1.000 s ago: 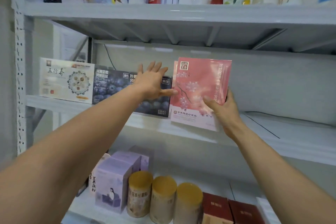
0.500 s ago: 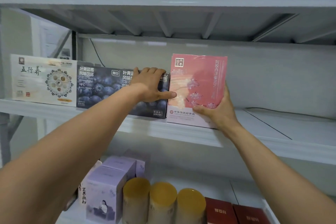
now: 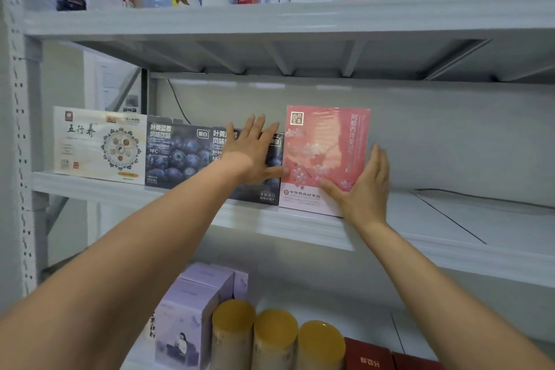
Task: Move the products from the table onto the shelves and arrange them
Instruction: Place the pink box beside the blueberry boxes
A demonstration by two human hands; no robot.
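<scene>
A pink flowered box (image 3: 326, 141) stands upright on the middle shelf (image 3: 300, 228), at the right end of a row of boxes. My right hand (image 3: 362, 189) lies flat against its lower right corner, fingers straight, thumb across the front. My left hand (image 3: 255, 153) is spread flat on the front of the dark blueberry box (image 3: 271, 192) just left of the pink one, thumb touching the pink box's left edge. A second blueberry box (image 3: 177, 156) and a white box (image 3: 99, 144) stand further left.
The middle shelf is bare to the right of the pink box. The top shelf (image 3: 270, 15) holds several bottles and cups. On the bottom shelf stand lilac cartons (image 3: 186, 315), three yellow-lidded cans (image 3: 276, 336) and red boxes (image 3: 369, 354).
The pink box went from tilted in my right hand to standing on the shelf. My right hand let go and lies flat. My left hand's fingers uncurled from the blueberry box top.
</scene>
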